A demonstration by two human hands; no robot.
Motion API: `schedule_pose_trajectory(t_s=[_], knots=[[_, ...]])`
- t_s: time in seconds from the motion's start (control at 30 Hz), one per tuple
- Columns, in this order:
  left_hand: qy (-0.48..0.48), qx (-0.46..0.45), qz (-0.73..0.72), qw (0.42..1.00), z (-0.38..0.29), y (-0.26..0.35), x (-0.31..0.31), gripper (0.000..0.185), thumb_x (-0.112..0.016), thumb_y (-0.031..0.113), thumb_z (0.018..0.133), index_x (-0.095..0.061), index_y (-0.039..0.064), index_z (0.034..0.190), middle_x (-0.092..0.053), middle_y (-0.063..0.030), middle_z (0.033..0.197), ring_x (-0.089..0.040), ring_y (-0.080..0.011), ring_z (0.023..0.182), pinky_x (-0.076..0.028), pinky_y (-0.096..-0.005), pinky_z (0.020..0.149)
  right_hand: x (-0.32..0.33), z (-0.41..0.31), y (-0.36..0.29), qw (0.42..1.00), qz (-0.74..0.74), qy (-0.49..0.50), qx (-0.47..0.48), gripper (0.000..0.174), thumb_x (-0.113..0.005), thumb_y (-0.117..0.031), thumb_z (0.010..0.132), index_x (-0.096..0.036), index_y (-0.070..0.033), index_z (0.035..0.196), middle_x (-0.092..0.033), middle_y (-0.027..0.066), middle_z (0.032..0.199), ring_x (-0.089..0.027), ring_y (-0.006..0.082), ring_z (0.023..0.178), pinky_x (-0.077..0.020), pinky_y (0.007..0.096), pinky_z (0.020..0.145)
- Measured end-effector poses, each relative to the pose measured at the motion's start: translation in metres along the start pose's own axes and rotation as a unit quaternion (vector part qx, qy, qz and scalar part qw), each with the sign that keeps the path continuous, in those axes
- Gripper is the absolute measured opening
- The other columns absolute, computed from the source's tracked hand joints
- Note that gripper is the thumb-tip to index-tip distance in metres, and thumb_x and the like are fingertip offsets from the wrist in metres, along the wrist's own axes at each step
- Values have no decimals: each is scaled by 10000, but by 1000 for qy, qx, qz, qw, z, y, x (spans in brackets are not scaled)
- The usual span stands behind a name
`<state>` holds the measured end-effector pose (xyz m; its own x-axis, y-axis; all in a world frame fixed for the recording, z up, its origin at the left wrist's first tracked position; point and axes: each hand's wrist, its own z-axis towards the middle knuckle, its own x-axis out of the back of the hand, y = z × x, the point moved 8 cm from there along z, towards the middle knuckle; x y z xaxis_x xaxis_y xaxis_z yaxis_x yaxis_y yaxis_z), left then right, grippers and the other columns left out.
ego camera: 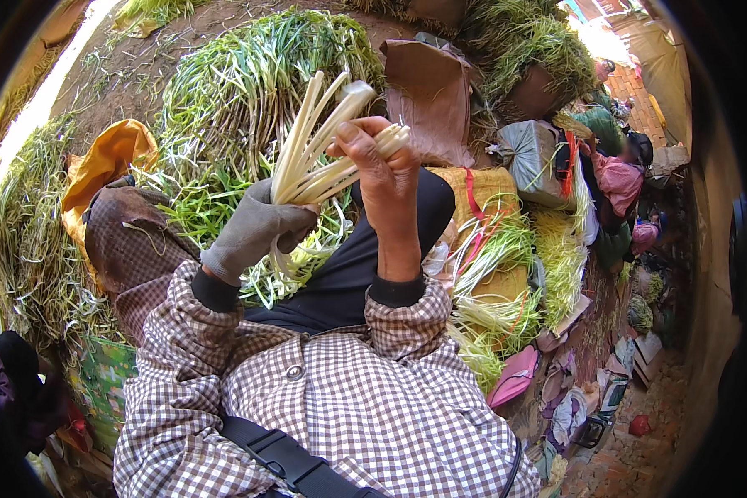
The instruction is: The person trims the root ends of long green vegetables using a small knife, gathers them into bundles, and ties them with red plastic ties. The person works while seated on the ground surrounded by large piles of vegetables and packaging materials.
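Observation:
My left hand (pixel 261 224), in a grey work glove, is closed around a bunch of pale vegetable stalks (pixel 305 149) that fan upward. My bare right hand (pixel 380 149) pinches several stalks of the same kind, their pale ends showing beside its fingers. These stalks slant between the two hands. Loose green and white leaves (pixel 274 274) lie below, between my legs. Just beyond them a large heap of green leafy stalks (pixel 255 87) spreads over the ground.
An orange sack (pixel 112 155) lies by my left knee. To the right are a brown paper-like sheet (pixel 426 99), a wrapped grey bundle (pixel 532 162) and piled pale-green stalks (pixel 498 249) with red ties. A person in pink (pixel 619 180) sits at far right; a pink item (pixel 515 375) lies nearer.

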<state>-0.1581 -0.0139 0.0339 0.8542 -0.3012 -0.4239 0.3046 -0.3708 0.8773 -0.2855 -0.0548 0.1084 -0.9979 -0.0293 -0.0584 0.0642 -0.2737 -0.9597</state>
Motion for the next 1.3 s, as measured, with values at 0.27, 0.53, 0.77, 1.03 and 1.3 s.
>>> schedule_pose_trajectory(t_s=[0.27,0.53,0.77,1.03,1.3], knots=[[43,17,-40,998,-3,-4,13,132,-597,60,820,-553,-14,920,-483,-21,582,-405,-76,433,-303,-216,402,36,15,-16,915,385,44,114,227,-670,-285,866,-626,-69,918,-662,91,890,-645,227,804,-533,384,773],[79,-57,-90,991,-7,4,34,97,-607,58,857,-570,-10,917,-508,-2,603,-431,-74,436,-346,-219,410,83,12,-5,908,-406,9,103,384,-641,-335,878,-577,-17,1083,-629,143,1008,-606,170,900,-516,306,757],[94,-184,92,974,-1,15,10,259,-716,48,814,-614,-4,1046,-620,-1,776,-554,-52,681,-458,-207,590,-23,-12,9,976,147,-147,-67,812,-772,-341,789,-336,43,1357,-538,128,1197,-529,155,1082,-440,259,930],[134,-283,373,873,5,15,-26,386,-714,71,799,-580,43,1161,-690,-104,937,-654,-141,831,-515,-319,719,-6,-11,4,990,126,66,-1,263,-645,-235,906,-533,-35,1033,-550,32,790,-561,106,657,-508,272,662],[23,-346,166,923,-1,86,-25,982,-848,375,655,-346,43,1431,-461,-202,1374,-466,-288,1259,-398,-356,1040,12,-10,-27,998,-51,-19,-17,280,-661,-221,889,-589,12,1027,-582,28,749,-544,75,590,-472,233,539]])
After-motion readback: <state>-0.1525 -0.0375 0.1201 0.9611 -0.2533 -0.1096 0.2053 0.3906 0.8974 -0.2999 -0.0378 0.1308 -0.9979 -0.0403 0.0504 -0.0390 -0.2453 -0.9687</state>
